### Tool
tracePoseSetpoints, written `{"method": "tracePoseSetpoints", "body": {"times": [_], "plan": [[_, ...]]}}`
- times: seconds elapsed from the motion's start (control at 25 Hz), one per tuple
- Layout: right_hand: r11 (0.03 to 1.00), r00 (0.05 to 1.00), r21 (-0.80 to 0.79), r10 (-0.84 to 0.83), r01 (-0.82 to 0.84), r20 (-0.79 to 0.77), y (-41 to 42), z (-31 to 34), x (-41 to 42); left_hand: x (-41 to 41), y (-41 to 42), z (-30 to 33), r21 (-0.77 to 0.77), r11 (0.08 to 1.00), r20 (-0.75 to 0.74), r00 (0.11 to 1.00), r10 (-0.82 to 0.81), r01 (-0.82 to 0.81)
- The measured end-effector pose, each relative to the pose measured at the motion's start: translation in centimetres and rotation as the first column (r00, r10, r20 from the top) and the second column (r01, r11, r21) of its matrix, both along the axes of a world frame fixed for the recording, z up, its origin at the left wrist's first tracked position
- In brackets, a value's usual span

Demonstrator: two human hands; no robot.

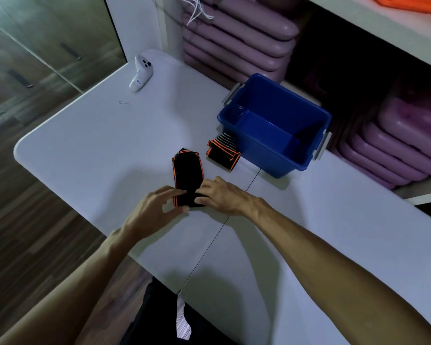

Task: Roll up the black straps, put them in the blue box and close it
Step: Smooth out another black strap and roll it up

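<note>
Hands: left hand (157, 207) and right hand (220, 195) both rest on the near end of the flat strap (188, 174), fingers spread and pressing rather than closed round it; the left fingertips (182, 192) touch its left orange edge, the right fingertips (199, 200) lie on the black near end, which looks folded over as if a roll is being started
Flat strap: black with orange edging, lying stretched out on the table (97, 145), its far end pointing towards the blue box (274, 125) but well short of it
Second strap: a bundled strap (223, 151), black and orange with a striped patch, sits just beside the blue box, touching or nearly touching its near-left wall; whether it is properly rolled I cannot tell
Blue box: open, near the right side of the table beyond the straps; inside it looks empty apart from a dark shape in the right corner that may be only shadow; grey latches show at both ends
Lid: not seen anywhere in view
Progress: early, in my judgement; no strap is clearly in the blue box, one is only beginning to be rolled, and the box is not yet closed
Left to do: finish this roll, deal with the bundled strap, place both inside, find the lid and shut it
Farther from the blue box: a white controller (141, 73) and a small screw (123, 102) lie at the far-left part of the table; purple stacked pads (237, 38) fill the shelves behind the box
</note>
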State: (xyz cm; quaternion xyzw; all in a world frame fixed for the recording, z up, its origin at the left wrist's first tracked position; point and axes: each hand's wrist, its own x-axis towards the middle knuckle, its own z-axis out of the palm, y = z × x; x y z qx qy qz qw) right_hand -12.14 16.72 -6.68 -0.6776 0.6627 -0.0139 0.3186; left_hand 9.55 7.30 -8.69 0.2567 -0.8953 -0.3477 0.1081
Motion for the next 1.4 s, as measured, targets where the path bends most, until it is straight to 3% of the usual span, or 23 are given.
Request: {"method": "tracePoseSetpoints", "body": {"times": [0.12, 0.28, 0.4, 0.56, 0.68, 0.84, 1.04, 1.2, 1.28, 1.4], "plan": [[0.983, 0.951, -0.016, -0.176, 0.186, 0.254, 0.1, 0.1, 0.1, 0.0, -0.1, -0.7, 0.011, 1.000, 0.004, 1.000, 0.014, -0.014], [0.921, 0.849, 0.002, -0.361, 0.390, 0.387, 1.0, 0.1, 0.7, -1.0, -0.7, 0.0, 0.080, 0.993, 0.019, 0.996, 0.085, -0.086], [0.905, 0.824, 0.013, -0.393, 0.425, 0.408, 0.7, 0.3, 0.9, -1.6, -1.1, 0.2, 0.177, 0.969, 0.116, 0.982, 0.151, -0.170], [0.889, 0.799, 0.019, -0.421, 0.458, 0.429, 0.0, -0.1, 1.3, -2.7, -1.4, 0.5, 0.319, 0.869, 0.212, 0.922, 0.323, -0.378], [0.859, 0.785, -0.037, -0.448, 0.511, 0.428, -0.4, -0.8, 1.7, -3.2, -1.1, 0.7, 0.382, 0.794, 0.169, 0.881, 0.442, -0.472], [0.804, 0.783, -0.156, -0.483, 0.574, 0.391, -1.2, -1.5, 2.1, -3.4, 0.1, 0.5, 0.210, 0.816, 0.087, 0.842, 0.533, -0.539], [0.869, 0.844, -0.100, -0.433, 0.484, 0.317, 0.3, -2.7, 0.5, -2.7, 0.3, -0.7, 0.024, 0.901, -0.046, 0.900, 0.434, -0.433], [0.916, 0.913, -0.135, -0.343, 0.377, 0.222, 1.5, -2.4, 0.7, -0.4, 0.3, -1.6, -0.101, 0.982, 0.075, 0.983, 0.170, -0.162], [0.927, 0.928, -0.147, -0.313, 0.345, 0.204, 1.8, -2.1, 0.9, 0.8, 0.1, -1.6, -0.089, 0.990, 0.105, 0.988, 0.115, -0.106], [0.943, 0.929, -0.070, -0.305, 0.326, 0.210, 1.9, -1.9, 1.0, 1.3, -0.5, -1.0, 0.069, 0.992, 0.100, 0.990, 0.100, -0.107]]}}
